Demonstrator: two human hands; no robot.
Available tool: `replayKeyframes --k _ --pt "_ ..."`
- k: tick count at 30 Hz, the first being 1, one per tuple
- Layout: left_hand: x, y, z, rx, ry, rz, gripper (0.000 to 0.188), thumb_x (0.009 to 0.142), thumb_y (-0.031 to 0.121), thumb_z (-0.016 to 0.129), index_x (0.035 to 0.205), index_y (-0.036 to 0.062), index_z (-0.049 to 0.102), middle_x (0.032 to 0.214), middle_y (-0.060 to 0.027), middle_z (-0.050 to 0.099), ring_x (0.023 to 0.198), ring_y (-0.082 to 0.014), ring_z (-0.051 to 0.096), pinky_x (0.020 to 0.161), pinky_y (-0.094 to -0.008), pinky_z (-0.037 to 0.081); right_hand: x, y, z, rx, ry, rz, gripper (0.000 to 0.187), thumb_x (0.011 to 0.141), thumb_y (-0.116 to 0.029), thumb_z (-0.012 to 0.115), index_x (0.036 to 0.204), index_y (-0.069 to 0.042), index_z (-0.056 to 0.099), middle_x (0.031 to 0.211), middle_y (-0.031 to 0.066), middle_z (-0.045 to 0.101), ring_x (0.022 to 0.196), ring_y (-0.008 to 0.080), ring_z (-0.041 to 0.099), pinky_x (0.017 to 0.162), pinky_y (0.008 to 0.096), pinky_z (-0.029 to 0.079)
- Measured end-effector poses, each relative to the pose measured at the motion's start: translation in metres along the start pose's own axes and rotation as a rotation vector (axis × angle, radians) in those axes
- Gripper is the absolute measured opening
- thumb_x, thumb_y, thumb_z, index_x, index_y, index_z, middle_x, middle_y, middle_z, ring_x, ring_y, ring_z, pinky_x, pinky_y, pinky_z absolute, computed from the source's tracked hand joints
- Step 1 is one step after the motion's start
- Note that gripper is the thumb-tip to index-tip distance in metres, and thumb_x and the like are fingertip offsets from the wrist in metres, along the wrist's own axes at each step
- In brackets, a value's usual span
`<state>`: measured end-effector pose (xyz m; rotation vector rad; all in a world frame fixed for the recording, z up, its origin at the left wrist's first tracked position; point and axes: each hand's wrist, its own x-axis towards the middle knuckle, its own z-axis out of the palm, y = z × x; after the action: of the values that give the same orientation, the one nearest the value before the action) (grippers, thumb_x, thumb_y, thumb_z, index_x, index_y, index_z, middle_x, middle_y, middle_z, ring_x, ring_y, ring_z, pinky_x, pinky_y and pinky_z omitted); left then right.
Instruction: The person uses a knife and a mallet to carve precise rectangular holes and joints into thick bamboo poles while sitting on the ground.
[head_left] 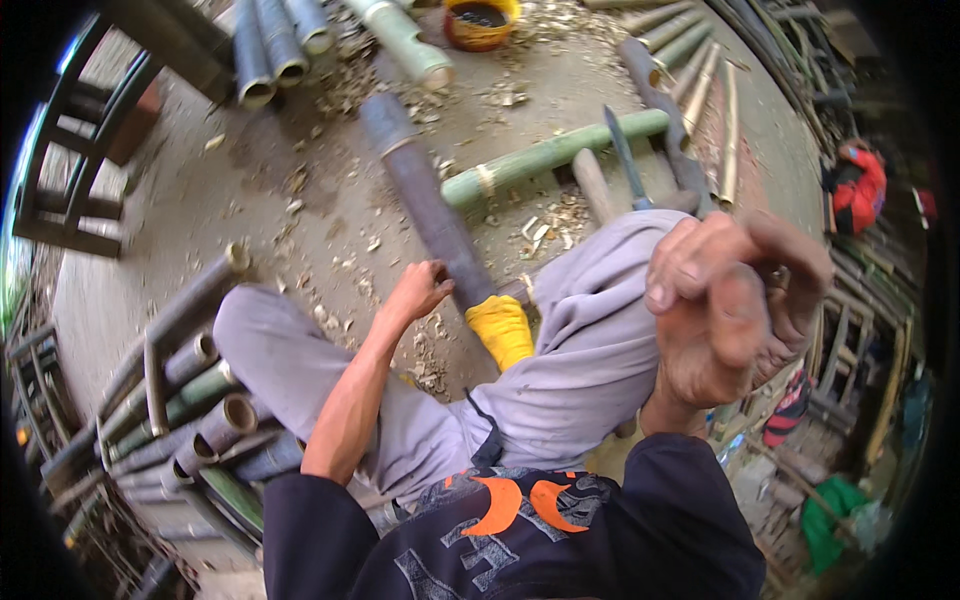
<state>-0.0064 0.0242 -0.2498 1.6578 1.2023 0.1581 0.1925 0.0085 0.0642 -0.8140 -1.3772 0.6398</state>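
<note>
My left hand (422,290) is closed beside a long dark bamboo pole (425,200) on the ground between my legs; its palm is hidden. A yellow cloth (503,332) lies at the pole's near end. My right hand (735,300) is raised close to the camera above my right knee, its fingers curled toward the thumb. Whatever it may hold cannot be made out. Beyond that knee a long pointed blade (626,160) stands up across a green bamboo pole (555,156). Next to the blade is a pale wooden stick (595,185).
Cut bamboo poles (270,55) lie at the far left, near a yellow bucket (480,22) of dark liquid. More bamboo (190,400) is stacked beside my left leg. A wooden chair (75,150) stands at left. Shavings litter the ground; a green bag (832,522) lies at right.
</note>
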Motion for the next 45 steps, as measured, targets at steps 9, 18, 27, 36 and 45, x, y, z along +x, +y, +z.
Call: replayKeyframes --k 9,18,27,36,45 --pt "-0.010 0.006 0.009 -0.061 0.022 -0.031 0.022 0.080 0.016 0.064 0.092 -0.0030 0.065 0.084 -0.0168 0.068 0.074 -0.0255 0.067 0.069 -0.0363 0.052 -0.059 0.111 -0.185 -0.802 0.350 0.347 0.029 0.082 0.000 0.061 0.111 0.001 0.057 0.092 0.0082 0.063 0.082 0.0155 0.061 0.072 0.0274 0.051" --pt "-0.018 -0.003 0.011 -0.204 0.039 -0.099 0.019 0.083 0.014 0.062 0.092 -0.0031 0.063 0.077 -0.0129 0.067 0.068 -0.0190 0.064 0.065 -0.0327 0.051 -0.175 0.270 -0.285 -1.410 -0.172 0.871 0.069 0.075 -0.023 0.069 0.132 0.000 0.039 0.130 0.0253 0.044 0.106 0.0436 0.053 0.091 0.0483 0.044" --pt "-0.051 0.006 0.022 -0.170 0.115 -0.248 0.017 0.083 0.014 0.063 0.090 -0.0017 0.063 0.074 -0.0108 0.067 0.067 -0.0153 0.063 0.063 -0.0300 0.050 -0.074 0.279 -0.193 -0.889 -0.101 0.615 0.048 0.077 -0.026 0.064 0.114 -0.002 0.047 0.090 0.0255 0.063 0.085 0.0447 0.061 0.074 0.0508 0.047" --pt "-0.081 0.016 0.022 -0.254 0.235 -0.353 0.016 0.083 0.011 0.064 0.094 -0.0002 0.063 0.078 -0.0058 0.066 0.071 -0.0120 0.061 0.068 -0.0284 0.049 0.139 0.384 -0.089 -1.050 -0.466 0.604 0.035 0.073 -0.016 0.059 0.107 -0.005 0.060 0.078 0.0147 0.066 0.069 0.0266 0.064 0.061 0.0438 0.050" --pt "-0.045 0.050 0.013 -0.884 0.248 -0.257 0.036 0.084 0.017 0.066 0.113 -0.0034 0.059 0.100 -0.0104 0.066 0.091 -0.0178 0.064 0.083 -0.0294 0.051 0.086 0.363 -0.078 -0.823 -0.132 0.642 0.043 0.073 -0.026 0.072 0.106 -0.006 0.053 0.084 0.0145 0.066 0.073 0.0288 0.065 0.064 0.0425 0.051"
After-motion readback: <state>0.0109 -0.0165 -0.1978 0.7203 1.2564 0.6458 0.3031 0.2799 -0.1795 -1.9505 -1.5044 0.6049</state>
